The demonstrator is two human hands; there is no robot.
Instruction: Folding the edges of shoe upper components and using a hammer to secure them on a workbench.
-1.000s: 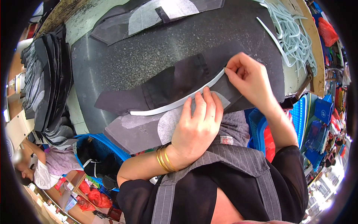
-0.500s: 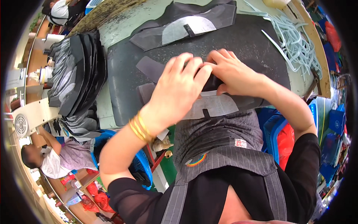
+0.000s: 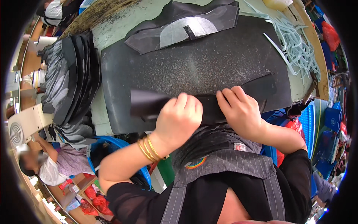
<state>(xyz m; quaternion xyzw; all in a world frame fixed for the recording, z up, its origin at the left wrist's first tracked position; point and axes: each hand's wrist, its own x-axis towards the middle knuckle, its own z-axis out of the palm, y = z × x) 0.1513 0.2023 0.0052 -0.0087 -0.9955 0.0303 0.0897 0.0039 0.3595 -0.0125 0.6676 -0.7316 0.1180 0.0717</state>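
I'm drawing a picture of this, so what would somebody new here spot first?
Probably the tangled heap of pale blue strips at the upper right, bright beside the black mat. Next, perhaps, the left hand and right hand on a dark piece at the mat's near edge, with shiny gold bangles on the left wrist.

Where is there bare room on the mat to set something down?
On the mat, between the far dark pieces and the held dark piece; also the mat's left end, by the stack. Crowded: the table at right, under pale cords.
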